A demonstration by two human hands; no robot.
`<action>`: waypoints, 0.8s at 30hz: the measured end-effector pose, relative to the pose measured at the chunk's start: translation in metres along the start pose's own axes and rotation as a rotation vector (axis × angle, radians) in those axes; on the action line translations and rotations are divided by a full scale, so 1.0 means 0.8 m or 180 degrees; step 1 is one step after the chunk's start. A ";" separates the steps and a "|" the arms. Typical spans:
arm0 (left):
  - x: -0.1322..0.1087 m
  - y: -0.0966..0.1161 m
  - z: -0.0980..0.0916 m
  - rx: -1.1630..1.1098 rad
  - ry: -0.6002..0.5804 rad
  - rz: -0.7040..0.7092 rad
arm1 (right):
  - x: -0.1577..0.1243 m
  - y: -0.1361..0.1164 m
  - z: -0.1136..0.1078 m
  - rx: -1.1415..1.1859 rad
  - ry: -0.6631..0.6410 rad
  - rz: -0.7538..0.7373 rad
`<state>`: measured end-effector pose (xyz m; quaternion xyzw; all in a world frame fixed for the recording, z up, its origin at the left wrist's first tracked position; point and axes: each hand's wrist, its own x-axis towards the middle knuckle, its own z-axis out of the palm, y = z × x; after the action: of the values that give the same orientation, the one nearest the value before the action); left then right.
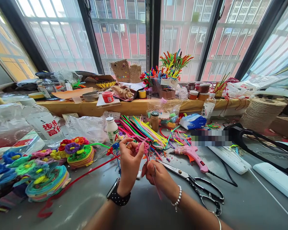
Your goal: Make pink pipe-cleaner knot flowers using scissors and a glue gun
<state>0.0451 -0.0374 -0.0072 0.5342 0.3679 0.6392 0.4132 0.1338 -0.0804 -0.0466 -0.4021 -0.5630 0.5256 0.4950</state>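
My left hand (131, 161) pinches a small pink pipe-cleaner flower (142, 147) between thumb and fingers, above the middle of the grey table (98, 204). Just below and to the right, my right hand (158, 175) is closed on the flower's pink stem (157, 188), whose end hangs beneath the fingers. A metal ring-like piece shows at my right fingers; whether it belongs to a small tool is unclear. Large black-handled scissors (182, 174) lie partly open to the right, next to a pink glue gun (194, 156). Loose pipe cleaners (144, 129) lie behind my hands.
Stacks of colourful pipe-cleaner flowers (48, 182) stand at the left, with a red strip (86, 175) trailing toward my hands. A white bottle (112, 129) and brown jar (154, 121) stand behind. White power strips (230, 158) and a cable lie right. A crowded wooden ledge (132, 105) runs below the windows.
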 end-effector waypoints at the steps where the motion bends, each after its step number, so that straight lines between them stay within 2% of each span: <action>1: 0.000 0.000 0.000 -0.0009 0.0000 -0.0005 | 0.000 0.000 0.000 -0.0013 0.0001 -0.0014; 24: 0.000 -0.001 0.001 0.0036 0.0037 -0.0018 | 0.000 0.000 -0.003 -0.0437 0.0100 -0.0170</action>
<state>0.0462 -0.0374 -0.0075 0.5318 0.3754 0.6389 0.4099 0.1361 -0.0803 -0.0466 -0.4281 -0.6004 0.4659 0.4890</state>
